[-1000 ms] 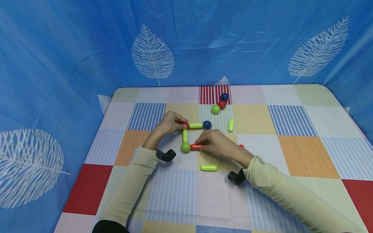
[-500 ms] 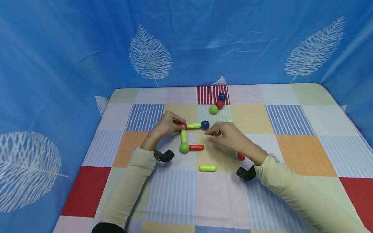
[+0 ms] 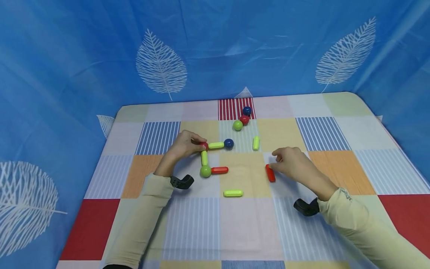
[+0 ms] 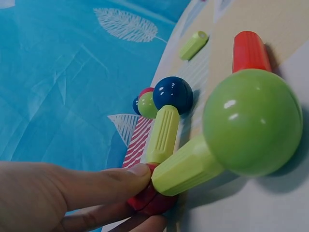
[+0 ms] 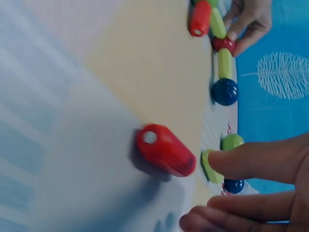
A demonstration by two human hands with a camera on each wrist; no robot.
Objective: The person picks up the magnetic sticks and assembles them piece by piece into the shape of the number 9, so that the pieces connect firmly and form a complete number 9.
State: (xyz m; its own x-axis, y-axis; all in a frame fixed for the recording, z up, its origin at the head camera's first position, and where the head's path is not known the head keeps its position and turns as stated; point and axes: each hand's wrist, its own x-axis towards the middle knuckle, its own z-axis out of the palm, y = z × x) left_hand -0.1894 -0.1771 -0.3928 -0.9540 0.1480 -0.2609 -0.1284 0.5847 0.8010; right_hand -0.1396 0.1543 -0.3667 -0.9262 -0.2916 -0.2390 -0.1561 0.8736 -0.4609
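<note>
My left hand (image 3: 183,146) pinches a red ball (image 4: 159,204) between thumb and fingers. That ball is the corner of a joined shape: one yellow-green rod (image 3: 216,145) runs to a blue ball (image 3: 228,144), and another (image 3: 204,158) runs down to a green ball (image 3: 205,171). From the green ball a red rod (image 3: 220,170) points right. Over at the right, my right hand (image 3: 295,163) hovers beside a loose red rod (image 5: 166,151), thumb and fingers spread apart with nothing between them. The left wrist view shows the left fingertips partly covering the red ball.
At the back lie a loose blue ball (image 3: 246,111), a red ball (image 3: 244,120) and a green ball (image 3: 237,125), close together. Loose yellow-green rods lie behind (image 3: 256,143) and in front (image 3: 233,193) of the shape. A blue leaf-print curtain (image 3: 215,48) borders the patchwork-covered table (image 3: 248,224).
My right hand has let go of the red rod at the green ball and moved right to the loose red rod. My left hand still pinches the red ball.
</note>
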